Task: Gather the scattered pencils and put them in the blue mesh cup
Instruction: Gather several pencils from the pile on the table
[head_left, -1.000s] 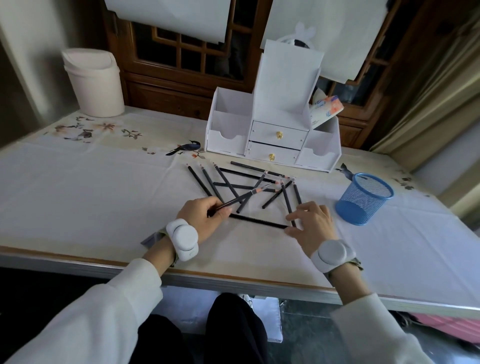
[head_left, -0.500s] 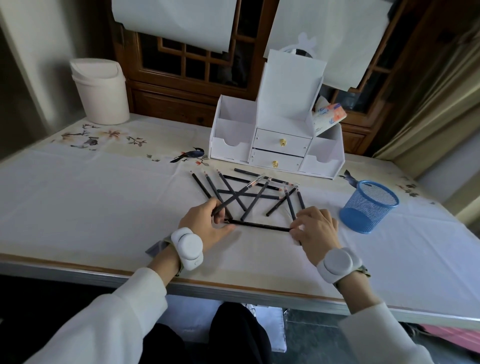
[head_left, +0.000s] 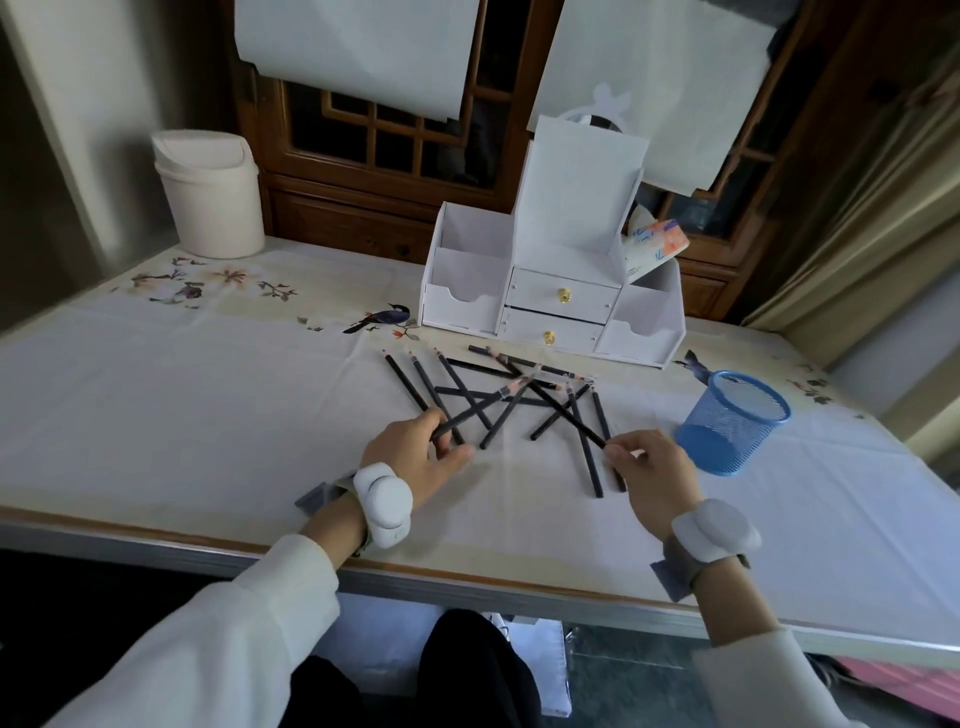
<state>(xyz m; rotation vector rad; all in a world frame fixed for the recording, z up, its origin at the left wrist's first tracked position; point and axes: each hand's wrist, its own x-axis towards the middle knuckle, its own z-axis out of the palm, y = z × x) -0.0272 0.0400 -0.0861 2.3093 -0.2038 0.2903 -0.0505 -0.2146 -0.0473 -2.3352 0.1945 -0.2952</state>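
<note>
Several black pencils lie crossed over one another on the white tablecloth in front of the white organizer. My left hand pinches the near end of one pencil that slants up to the right above the pile. My right hand grips the near end of another pencil, which points up and left across the pile. The blue mesh cup stands upright and looks empty, just right of my right hand.
A white desk organizer with two drawers stands behind the pencils. A cream lidded bin sits at the table's far left corner. The table's front edge runs just below my wrists.
My right hand has lifted the pencil that lay flat between my hands and swung it so it points up-left. My left hand still holds its pencil.
</note>
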